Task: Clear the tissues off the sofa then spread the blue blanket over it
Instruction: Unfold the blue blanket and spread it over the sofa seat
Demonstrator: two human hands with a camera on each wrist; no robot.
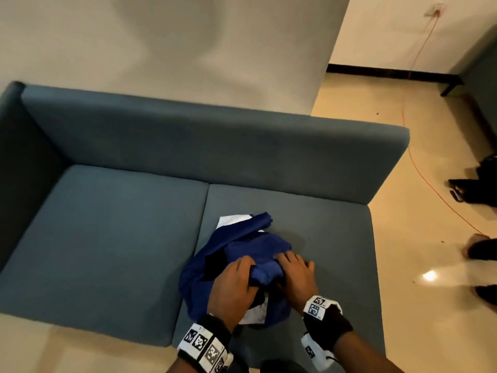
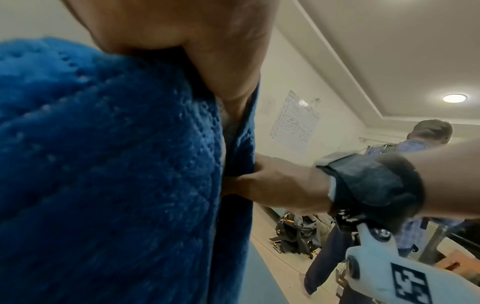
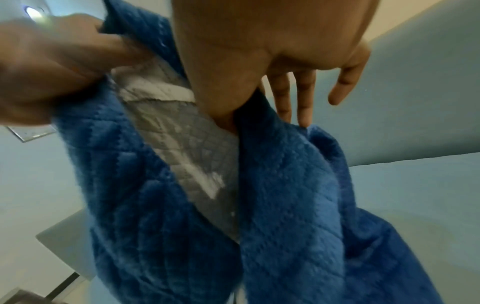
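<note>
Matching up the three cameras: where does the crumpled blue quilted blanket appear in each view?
Head: crumpled blue quilted blanket low centre, on the grey-blue sofa cushion.
Left wrist: blanket fills the left half.
Right wrist: blanket centre, down to the bottom edge.
Shared landmark: the right hand on it.

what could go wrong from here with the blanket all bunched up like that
The white patches peek from under the blue blanket; I cannot tell whether they are lining or tissue. A tissue could get covered when it is spread.
The blanket sits bunched near the sofa's front edge; with the left hand gripping one fold, a pull may drag it onto the floor.
</note>
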